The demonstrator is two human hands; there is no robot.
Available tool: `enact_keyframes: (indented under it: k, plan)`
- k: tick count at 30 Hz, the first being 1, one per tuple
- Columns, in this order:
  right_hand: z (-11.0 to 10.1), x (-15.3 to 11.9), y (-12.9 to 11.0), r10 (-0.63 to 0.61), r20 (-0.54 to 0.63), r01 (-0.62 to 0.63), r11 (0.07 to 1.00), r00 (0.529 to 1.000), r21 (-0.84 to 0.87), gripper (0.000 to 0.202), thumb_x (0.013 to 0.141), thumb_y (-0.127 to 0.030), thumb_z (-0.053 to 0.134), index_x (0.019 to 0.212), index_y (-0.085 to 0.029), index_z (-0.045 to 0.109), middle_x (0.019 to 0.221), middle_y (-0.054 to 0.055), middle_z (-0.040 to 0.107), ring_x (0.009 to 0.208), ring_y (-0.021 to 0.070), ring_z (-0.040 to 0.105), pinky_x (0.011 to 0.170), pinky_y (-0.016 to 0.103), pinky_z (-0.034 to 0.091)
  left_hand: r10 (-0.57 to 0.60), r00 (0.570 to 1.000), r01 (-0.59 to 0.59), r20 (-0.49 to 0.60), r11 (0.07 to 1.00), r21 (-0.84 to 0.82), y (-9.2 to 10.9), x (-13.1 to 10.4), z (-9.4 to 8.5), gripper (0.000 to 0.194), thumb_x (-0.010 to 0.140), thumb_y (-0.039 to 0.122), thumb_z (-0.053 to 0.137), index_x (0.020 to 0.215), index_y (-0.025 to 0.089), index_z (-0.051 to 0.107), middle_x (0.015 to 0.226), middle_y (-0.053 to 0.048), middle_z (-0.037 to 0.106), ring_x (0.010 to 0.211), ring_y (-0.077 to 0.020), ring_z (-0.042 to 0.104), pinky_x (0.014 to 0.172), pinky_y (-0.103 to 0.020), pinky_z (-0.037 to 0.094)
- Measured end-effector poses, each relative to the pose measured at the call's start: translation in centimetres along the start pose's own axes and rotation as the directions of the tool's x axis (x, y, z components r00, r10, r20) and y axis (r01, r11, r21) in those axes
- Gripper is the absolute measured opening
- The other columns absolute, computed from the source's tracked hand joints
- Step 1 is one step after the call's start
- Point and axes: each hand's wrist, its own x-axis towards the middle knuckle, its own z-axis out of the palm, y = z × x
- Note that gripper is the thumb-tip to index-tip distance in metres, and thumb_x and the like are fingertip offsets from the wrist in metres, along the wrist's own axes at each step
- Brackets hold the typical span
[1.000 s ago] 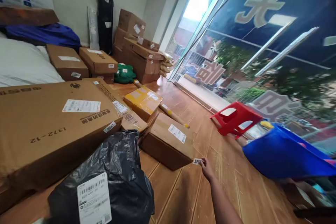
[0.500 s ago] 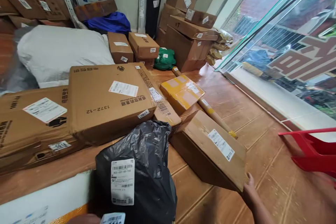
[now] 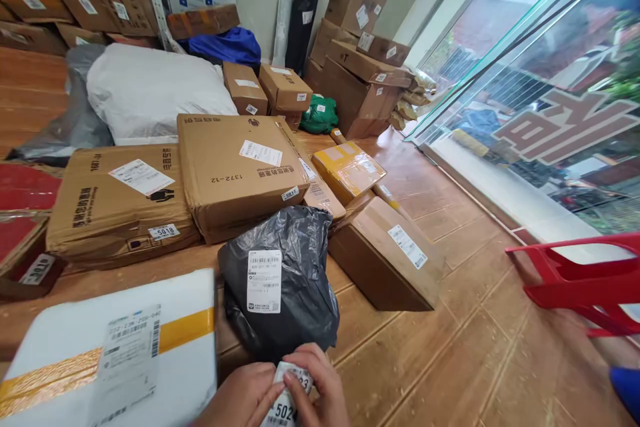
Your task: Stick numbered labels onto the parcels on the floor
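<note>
Closest to me, my left hand (image 3: 240,397) and right hand (image 3: 317,383) pinch a strip of number stickers (image 3: 285,400) between them, its long axis running up and away (top digits partly hidden). The black bag parcel (image 3: 280,280) sits just beyond the fingertips, slightly left, about equally near both hands. Farther right lies a brown box (image 3: 385,253).

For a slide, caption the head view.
Both hands peel number stickers before a black bag among floor parcels.
</note>
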Motion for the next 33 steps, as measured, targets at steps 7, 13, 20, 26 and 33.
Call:
enact_keyframes:
  k: [7, 13, 20, 26, 33]
  plan:
    - [4.6, -1.4, -0.9, 0.473, 0.014, -0.432, 0.792, 0.881, 0.431, 0.038, 0.066, -0.051, 0.076, 0.082, -0.019, 0.066, 0.064, 0.001, 0.061, 0.057, 0.0132, 0.054, 0.053, 0.023, 0.043, -0.448, 0.886, 0.315, -0.122, 0.773, -0.551, -1.9, -3.6, 2.1, 0.052, 0.08, 0.068, 0.047, 0.08, 0.018, 0.061, 0.073, -0.003, 0.065, 0.07, -0.0185, 0.058, 0.064, -0.026, 0.047]
    - [7.9, -1.6, -1.4, 0.53, -0.001, -0.451, 0.722, 0.848, 0.525, 0.049, 0.056, -0.063, 0.078, 0.069, -0.018, 0.062, 0.061, 0.001, 0.058, 0.056, 0.0128, 0.05, 0.055, 0.026, 0.042, -0.531, 0.726, 0.344, -0.436, 0.83, -0.439, -2.6, -5.3, 1.6, 0.054, 0.074, 0.073, 0.048, 0.068, 0.021, 0.057, 0.064, -0.001, 0.063, 0.067, -0.0191, 0.057, 0.063, -0.025, 0.047]
    - [9.1, -2.4, -0.9, 0.283, -0.095, -0.244, 0.923, 0.954, 0.297, 0.034, 0.072, -0.053, 0.07, 0.069, -0.019, 0.068, 0.07, 0.004, 0.059, 0.067, 0.0157, 0.055, 0.062, 0.026, 0.045, -0.532, 0.736, 0.413, -0.418, 0.843, -0.346, -3.3, -6.9, 0.8, 0.046, 0.074, 0.067, 0.051, 0.061, 0.022, 0.05, 0.058, 0.001, 0.061, 0.067, -0.0198, 0.059, 0.063, -0.025, 0.047]
    - [9.4, -3.1, 0.4, 0.216, -0.033, -0.194, 0.925, 0.976, 0.327, 0.034, 0.077, -0.054, 0.066, 0.074, -0.019, 0.067, 0.072, 0.002, 0.056, 0.063, 0.0135, 0.052, 0.059, 0.025, 0.044, -0.555, 0.754, 0.355, -0.352, 0.795, -0.493, -4.1, -8.0, 2.1, 0.042, 0.067, 0.058, 0.06, 0.083, 0.02, 0.067, 0.084, -0.003, 0.075, 0.086, -0.0246, 0.067, 0.078, -0.027, 0.05]
    - [7.8, -3.1, 0.5, 0.198, 0.06, -0.206, 0.959, 0.978, 0.194, 0.028, 0.08, -0.045, 0.066, 0.072, -0.019, 0.068, 0.071, 0.002, 0.054, 0.057, 0.0113, 0.049, 0.049, 0.022, 0.04, -0.507, 0.831, 0.437, -0.23, 0.85, -0.295, -2.6, -8.3, 1.1, 0.042, 0.077, 0.052, 0.05, 0.098, 0.023, 0.071, 0.1, -0.001, 0.076, 0.098, -0.0236, 0.067, 0.08, -0.025, 0.048]
